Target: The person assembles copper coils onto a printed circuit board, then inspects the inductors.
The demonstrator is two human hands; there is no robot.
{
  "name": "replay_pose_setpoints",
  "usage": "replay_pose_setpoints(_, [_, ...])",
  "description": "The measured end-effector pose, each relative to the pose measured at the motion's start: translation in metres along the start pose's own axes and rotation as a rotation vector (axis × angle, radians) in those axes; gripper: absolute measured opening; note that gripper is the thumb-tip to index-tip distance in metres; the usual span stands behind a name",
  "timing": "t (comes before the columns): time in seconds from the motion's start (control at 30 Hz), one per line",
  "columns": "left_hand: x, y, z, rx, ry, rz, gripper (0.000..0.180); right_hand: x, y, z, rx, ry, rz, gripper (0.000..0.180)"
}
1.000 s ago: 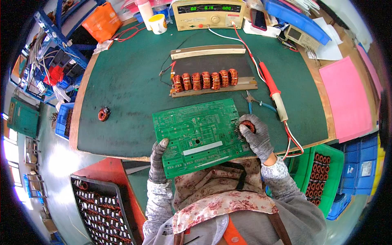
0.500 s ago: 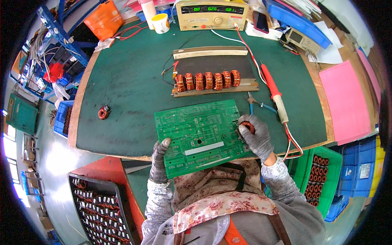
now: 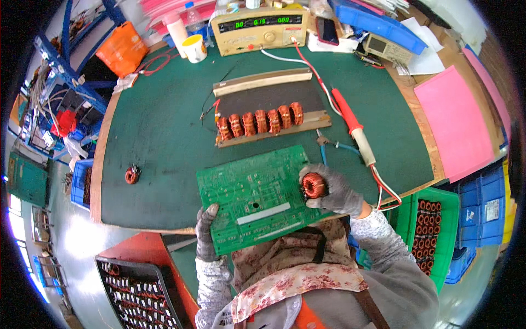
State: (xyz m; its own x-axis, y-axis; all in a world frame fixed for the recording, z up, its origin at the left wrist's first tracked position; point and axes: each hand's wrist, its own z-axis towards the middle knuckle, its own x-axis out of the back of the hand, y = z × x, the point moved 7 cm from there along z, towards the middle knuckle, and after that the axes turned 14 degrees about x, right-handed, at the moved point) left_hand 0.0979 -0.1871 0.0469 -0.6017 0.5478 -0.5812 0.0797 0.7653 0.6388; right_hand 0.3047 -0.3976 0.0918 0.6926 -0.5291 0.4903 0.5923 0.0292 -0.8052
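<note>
Over the near edge of the green tabletop (image 3: pixel 164 137), a green circuit board (image 3: pixel 257 197) is held tilted, its lower part overhanging the person's lap. Left hand (image 3: pixel 206 234), in a grey glove, grips the board's lower left corner; fingers curled round the edge, thumb on top. Right hand (image 3: pixel 333 189), also gloved, sits at the board's right edge, fingers pinching a copper-wound ring coil (image 3: pixel 314 185) that rests against the board surface.

Just beyond the board's far edge: a wooden jig (image 3: pixel 268 107) with a dark mat, carrying a row of six like coils (image 3: pixel 260 120) standing on edge. Right of the board, a red-handled soldering iron (image 3: pixel 352 126) lies on the tabletop, its cable looping back past the right wrist. Small blue-handled cutters (image 3: pixel 331 146) lie between the iron and the board's far right corner. Well left of the board, one loose coil (image 3: pixel 132 175) lies alone.

Far beyond the board, at the back of the tabletop: a beige test instrument (image 3: pixel 257 28) with lit display, a yellow-lidded cup (image 3: pixel 194 48) to its left. Right of the board, off the tabletop, a green bin (image 3: pixel 430 230) holds more coils. Below-left of the board, a dark tray (image 3: pixel 137 293) of small parts.
</note>
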Motion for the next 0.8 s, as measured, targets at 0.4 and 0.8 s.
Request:
replay_pose_setpoints(0.4, [-0.008, 0.002, -0.002, -0.057, 0.023, 0.064, 0.046, 0.206, 0.156, 0.119, -0.124, 0.445, -0.511, 0.062])
replay_pose_setpoints(0.8, [0.0, 0.003, -0.004, -0.076, 0.051, 0.079, 0.042, 0.16, 0.093, 0.146, -0.141, 0.112, -0.999, 0.078])
